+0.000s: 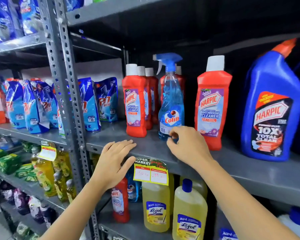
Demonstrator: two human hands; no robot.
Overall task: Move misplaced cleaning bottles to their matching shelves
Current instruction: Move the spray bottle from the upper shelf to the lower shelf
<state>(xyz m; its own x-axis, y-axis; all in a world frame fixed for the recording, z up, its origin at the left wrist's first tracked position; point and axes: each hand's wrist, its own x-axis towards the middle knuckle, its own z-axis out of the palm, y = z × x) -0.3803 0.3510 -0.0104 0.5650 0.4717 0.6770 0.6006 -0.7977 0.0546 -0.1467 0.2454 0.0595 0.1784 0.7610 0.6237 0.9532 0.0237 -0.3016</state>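
A clear blue Colin spray bottle point(171, 101) stands upright among red Harpic bathroom cleaner bottles point(135, 104) on the grey middle shelf point(152, 148). Another red Harpic bottle point(212, 104) stands to its right. My right hand point(187, 144) is at the base of the Colin bottle, fingers curled and touching its lower front, not closed around it. My left hand point(113, 161) rests flat on the shelf's front edge, holding nothing. On the shelf below, a red Harpic bottle point(119, 201) and a second Colin bottle point(132, 189) stand beside yellow Lizol bottles point(156, 207).
A large blue Harpic bottle point(272, 108) stands at the right of the middle shelf. Blue detergent pouches point(97, 101) fill its left part and the neighbouring rack. A perforated steel upright point(68, 87) divides the racks. A yellow price tag point(151, 174) hangs from the shelf edge.
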